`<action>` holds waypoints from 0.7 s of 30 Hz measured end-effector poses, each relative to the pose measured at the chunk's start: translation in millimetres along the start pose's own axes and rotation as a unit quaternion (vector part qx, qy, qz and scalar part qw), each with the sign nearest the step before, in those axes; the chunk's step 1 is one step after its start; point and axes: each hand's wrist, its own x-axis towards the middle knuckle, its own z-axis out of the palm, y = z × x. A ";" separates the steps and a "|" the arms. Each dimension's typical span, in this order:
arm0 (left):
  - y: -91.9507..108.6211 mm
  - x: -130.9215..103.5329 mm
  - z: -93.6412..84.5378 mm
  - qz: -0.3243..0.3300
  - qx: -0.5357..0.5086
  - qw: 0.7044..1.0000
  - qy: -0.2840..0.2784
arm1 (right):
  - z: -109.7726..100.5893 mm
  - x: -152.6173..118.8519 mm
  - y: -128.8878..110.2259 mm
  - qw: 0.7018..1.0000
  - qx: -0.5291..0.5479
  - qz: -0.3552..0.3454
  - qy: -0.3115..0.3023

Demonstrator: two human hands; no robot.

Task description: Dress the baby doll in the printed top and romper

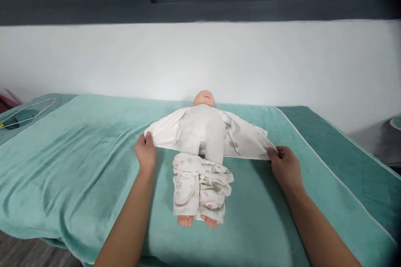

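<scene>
A baby doll lies on its back, its head toward the wall and its bare feet toward me. Spread out under and beside its torso is a white baby shirt. My left hand pinches the shirt's edge on the left, and my right hand pinches its lower corner on the right, so the cloth is stretched wide. White cloth covers the doll's body. Patterned baby trousers are bunched around its lower legs.
Under the doll is a green blanket with wrinkles on the left. A darker green strip runs along the right. Behind stands a white wall beneath a dark window frame. A white wire-like loop lies far left.
</scene>
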 end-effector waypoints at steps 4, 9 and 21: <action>-6.0 -0.6 -13.7 0.050 0.136 0.989 -0.005 | -0.9 -12.5 2.8 0.999 -0.028 -0.002 0.023; -7.1 -1.3 -15.0 0.033 0.224 0.974 -0.014 | -2.8 -18.3 7.1 0.997 -0.044 0.014 0.061; -1.1 -12.0 -2.1 0.231 0.304 0.924 -0.006 | 27.8 -35.9 -7.3 0.896 -0.010 -0.443 0.021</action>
